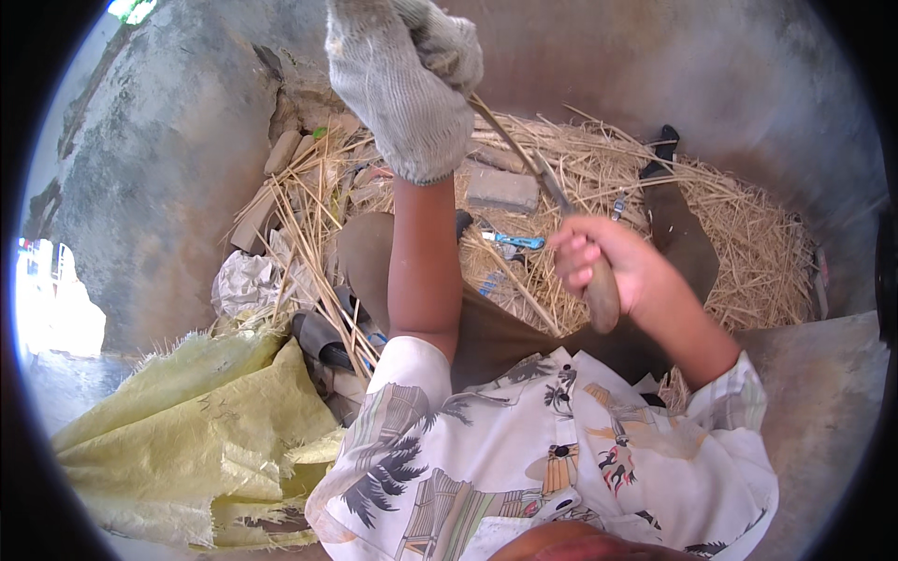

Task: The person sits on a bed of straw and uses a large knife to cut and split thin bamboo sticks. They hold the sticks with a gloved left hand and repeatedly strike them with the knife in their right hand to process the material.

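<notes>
Near: printed shirt; frayed yellow sack at left. Next: wooden-handled tool, gripped by the curled fingers of the bare right hand, slanted up to a grey knitted glove in which the left hand is covered; whether anything is gripped by its fingers cannot be told. Beneath: blue utility knife, grey brick, scattered straw. Farthest: wall.

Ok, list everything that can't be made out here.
All in the head view:
Gloved left hand: cut off by the top edge, so its grip is unclear.
Tool: its far end is lost from sight at that hand; the right hand covers part of its handle.
Bright patch at left: washed out by glare.
</notes>
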Available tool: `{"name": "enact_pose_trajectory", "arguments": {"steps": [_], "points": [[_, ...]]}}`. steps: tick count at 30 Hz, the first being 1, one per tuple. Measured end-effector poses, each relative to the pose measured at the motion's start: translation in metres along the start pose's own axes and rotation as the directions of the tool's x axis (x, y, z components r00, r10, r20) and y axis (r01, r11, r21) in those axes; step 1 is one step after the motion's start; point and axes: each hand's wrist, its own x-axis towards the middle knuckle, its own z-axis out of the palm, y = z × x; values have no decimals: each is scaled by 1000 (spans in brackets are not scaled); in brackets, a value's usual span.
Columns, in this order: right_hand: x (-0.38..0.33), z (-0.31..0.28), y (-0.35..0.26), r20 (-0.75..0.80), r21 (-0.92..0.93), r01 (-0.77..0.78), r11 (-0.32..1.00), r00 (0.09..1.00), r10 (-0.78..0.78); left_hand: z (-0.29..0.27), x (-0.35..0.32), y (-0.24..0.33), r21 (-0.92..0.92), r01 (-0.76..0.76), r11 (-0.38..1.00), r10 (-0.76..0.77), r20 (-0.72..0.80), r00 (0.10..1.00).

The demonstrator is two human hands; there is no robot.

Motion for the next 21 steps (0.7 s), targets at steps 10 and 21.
{"name": "enact_pose_trajectory", "arguments": {"steps": [10,21], "points": [[16,-40,54,-236,-171,206,963,941,-243,20,-30,-16,-249,392,886,-318,290,903],[-115,31,5,-25,-210,199,957,978,-209,32,-52,-40,-73,283,956,-270,157,950]]}}
